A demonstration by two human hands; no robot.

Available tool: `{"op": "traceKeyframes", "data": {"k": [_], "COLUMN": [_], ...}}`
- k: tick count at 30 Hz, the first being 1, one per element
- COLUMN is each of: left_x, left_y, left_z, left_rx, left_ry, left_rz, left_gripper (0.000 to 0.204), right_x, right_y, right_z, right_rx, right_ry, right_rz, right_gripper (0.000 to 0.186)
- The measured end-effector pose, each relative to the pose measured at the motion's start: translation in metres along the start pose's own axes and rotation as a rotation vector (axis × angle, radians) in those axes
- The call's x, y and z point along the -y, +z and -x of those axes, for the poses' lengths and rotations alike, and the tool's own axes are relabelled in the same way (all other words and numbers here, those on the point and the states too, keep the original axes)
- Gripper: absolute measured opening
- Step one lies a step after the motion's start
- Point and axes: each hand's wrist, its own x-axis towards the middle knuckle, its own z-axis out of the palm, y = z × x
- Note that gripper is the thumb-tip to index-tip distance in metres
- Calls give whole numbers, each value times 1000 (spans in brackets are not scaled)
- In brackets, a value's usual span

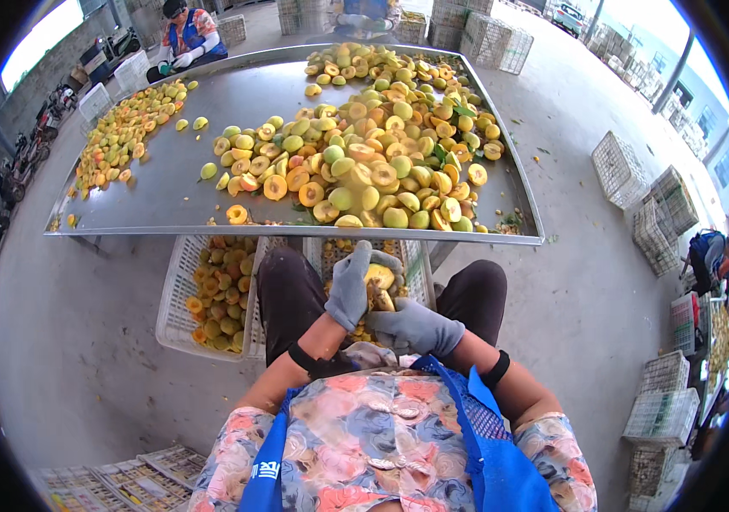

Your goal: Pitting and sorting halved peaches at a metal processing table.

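Note:
In front of my lap, my left hand (351,288), in a grey glove, is closed around a yellow peach (379,275). My right hand (420,328), gloved in grey too, is closed on a short brownish tool (380,299) that meets the peach; its exact kind and tip cannot be made out. Beneath both hands, between my knees, a white plastic crate (416,271) holds yellow fruit pieces. Beyond them, a large heap of halved peaches (364,162), cut faces orange-yellow and some skins green, lies on a metal table (211,205).
Left of my knees stands a white crate (178,294) full of peach halves. A smaller peach pile (130,132) covers the table's left end. A person (187,38) sits beyond the far left corner. Crates (620,169) stand on the floor at right, more (117,482) lie behind me.

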Motion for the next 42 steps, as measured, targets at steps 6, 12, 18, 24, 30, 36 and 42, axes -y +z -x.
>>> {"op": "traceKeyframes", "data": {"k": [6,12,18,24,30,36,42], "left_x": [-23,1,-29,-100,-138,-146,-123], "left_y": [-17,-23,-25,-118,-256,-238,-280], "left_z": [9,6,-4,10,-30,-118,-144], "left_rx": [305,603,130,-611,-990,-771,-748], "left_ry": [-12,-4,170,542,718,-72,205], "left_rz": [-5,587,-43,-760,-1237,-1827,-1596], "left_gripper": [61,52,55,23,24,38,38], "right_x": [3,16,7,-46,-57,-68,-134], "right_y": [12,8,-14,-48,-48,-40,-54], "right_z": [1,6,-2,-43,-61,-90,-111], "right_rx": [138,435,444,29,-19,4,29], "right_ry": [-230,299,252,90,-66,125,-160], "right_rz": [-56,-623,-702,-183,60,-61,182], "right_gripper": [27,23,23,13,17,28,25]}}
